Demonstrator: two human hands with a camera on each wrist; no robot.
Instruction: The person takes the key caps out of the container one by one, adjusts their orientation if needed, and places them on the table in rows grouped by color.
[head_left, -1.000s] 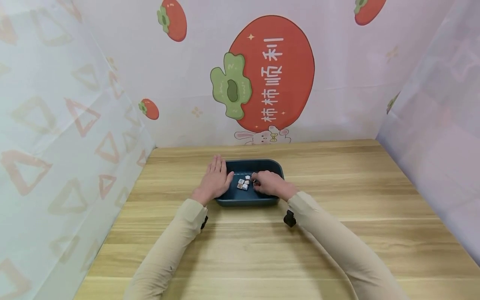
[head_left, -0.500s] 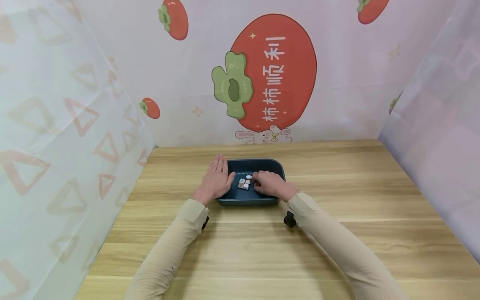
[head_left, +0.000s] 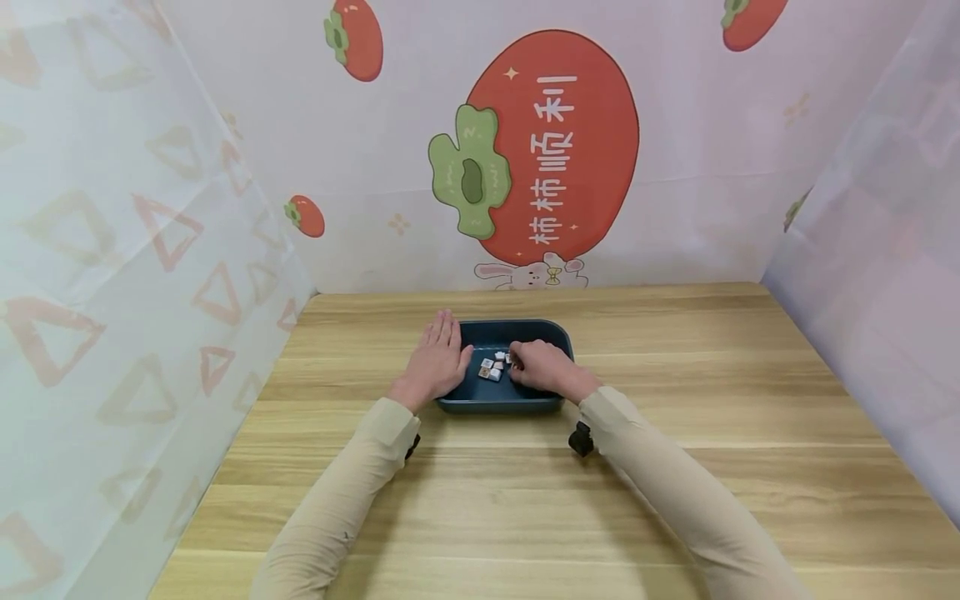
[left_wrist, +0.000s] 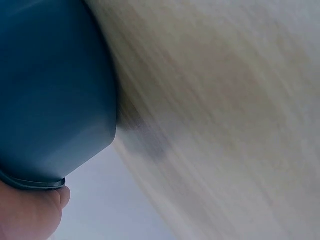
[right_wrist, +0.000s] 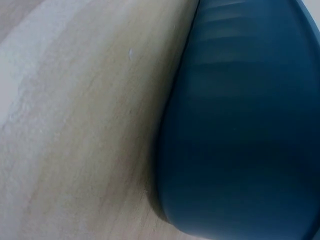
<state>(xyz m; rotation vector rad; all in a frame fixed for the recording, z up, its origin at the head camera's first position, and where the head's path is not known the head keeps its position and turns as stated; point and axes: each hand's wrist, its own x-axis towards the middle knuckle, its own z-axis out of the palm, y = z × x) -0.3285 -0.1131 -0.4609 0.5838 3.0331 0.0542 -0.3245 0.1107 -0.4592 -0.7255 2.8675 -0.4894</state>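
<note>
A dark blue rectangular tray (head_left: 498, 407) stands on the wooden table. Several small white and brown keycaps (head_left: 491, 369) lie grouped in its middle. My left hand (head_left: 435, 362) lies along the tray's left rim, fingers straight and thumb reaching inside. In the left wrist view, part of a fingertip (left_wrist: 30, 212) shows at the rim below the tray's outer wall (left_wrist: 55, 100). Inside the tray, my right hand (head_left: 546, 367) has curled fingers and pinches a keycap (head_left: 509, 358) at the group's right edge; its fingertips partly hide it. The right wrist view shows only the outer wall (right_wrist: 240, 125) and table.
Walls of printed cloth (head_left: 390, 167) stand behind the table (head_left: 495, 500) and on both sides. Beneath each cuff a black wrist camera (head_left: 581, 439) is strapped. The tray sits near the table's back edge.
The right fingertips have shifted slightly, so a keycap beside the group shows more plainly. The left hand stays at the rim. The whole head view has drifted a little.
</note>
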